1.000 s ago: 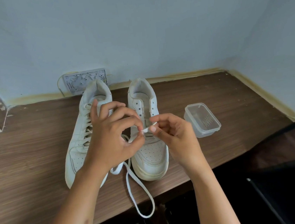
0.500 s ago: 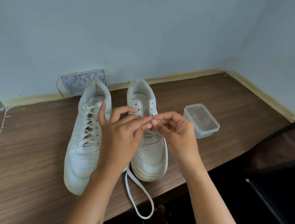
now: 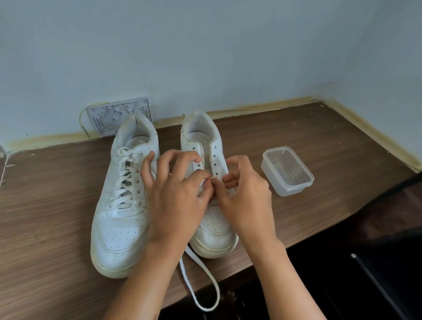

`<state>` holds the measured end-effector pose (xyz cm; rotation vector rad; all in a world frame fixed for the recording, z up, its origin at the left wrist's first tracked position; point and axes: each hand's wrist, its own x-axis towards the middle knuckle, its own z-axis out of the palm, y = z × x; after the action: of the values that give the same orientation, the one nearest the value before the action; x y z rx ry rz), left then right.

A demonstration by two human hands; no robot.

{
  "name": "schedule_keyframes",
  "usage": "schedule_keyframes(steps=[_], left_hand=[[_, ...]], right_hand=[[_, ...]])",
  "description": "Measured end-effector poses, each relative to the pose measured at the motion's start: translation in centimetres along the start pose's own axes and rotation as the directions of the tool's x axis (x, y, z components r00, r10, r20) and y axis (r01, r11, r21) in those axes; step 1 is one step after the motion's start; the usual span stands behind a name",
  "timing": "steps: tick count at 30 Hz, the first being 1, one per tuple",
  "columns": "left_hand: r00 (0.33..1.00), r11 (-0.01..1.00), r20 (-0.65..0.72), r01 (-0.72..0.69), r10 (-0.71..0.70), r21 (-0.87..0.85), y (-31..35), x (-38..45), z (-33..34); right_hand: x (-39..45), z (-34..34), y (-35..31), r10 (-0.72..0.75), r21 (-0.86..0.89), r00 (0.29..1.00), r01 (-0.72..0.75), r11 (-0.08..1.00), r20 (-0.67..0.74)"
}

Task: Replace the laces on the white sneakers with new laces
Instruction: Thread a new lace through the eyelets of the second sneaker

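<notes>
While both hands, left [image 3: 180, 197] and right [image 3: 245, 195], pinch the flat white lace [image 3: 200, 279], the right sneaker [image 3: 212, 228] stands mostly unlaced, upper eyelets bare.

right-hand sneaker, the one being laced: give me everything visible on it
The right sneaker is a white low-top, leather-like, with a perforated toe, stitched toe seams and a pale, slightly yellowed sole. It stands upright on the wooden table, toe toward the person, heel near the wall, beside the fully laced left sneaker. Its upper eyelets are empty. The left hand and right hand pinch a flat white lace over its midfoot; the slack loops past the toe and off the table edge.
</notes>
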<state>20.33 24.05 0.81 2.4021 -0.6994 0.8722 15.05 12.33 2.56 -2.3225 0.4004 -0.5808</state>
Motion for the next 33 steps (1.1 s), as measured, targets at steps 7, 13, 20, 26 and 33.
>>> schedule_keyframes(steps=[7,13,20,26,33], left_hand=[[1.0,1.0,0.011,0.003,-0.003,0.01,-0.1,0.2,-0.1],[0.999,1.0,0.042,-0.003,0.004,-0.017,0.0,0.0,0.1],[0.992,0.993,0.117,0.064,-0.052,-0.095,-0.3,0.2,0.2],[0.989,0.996,0.148,0.02,-0.007,-0.09,-0.3,0.2,0.4],[0.993,0.99,0.115,0.047,-0.032,-0.135,-0.6,0.3,0.2]], right_hand=[[-0.3,-0.1,-0.6,-0.067,0.009,0.998,0.067,0.998,-0.006],[0.1,-1.0,-0.2,0.036,0.133,0.997,-0.044,0.99,0.063],[1.1,-2.1,1.2,0.12,0.242,0.978,-0.159,0.957,0.169],[1.0,-1.7,1.1,0.117,0.186,0.976,-0.151,0.971,0.183],[0.7,-1.3,1.1,0.067,0.111,0.99,-0.081,0.991,0.124]])
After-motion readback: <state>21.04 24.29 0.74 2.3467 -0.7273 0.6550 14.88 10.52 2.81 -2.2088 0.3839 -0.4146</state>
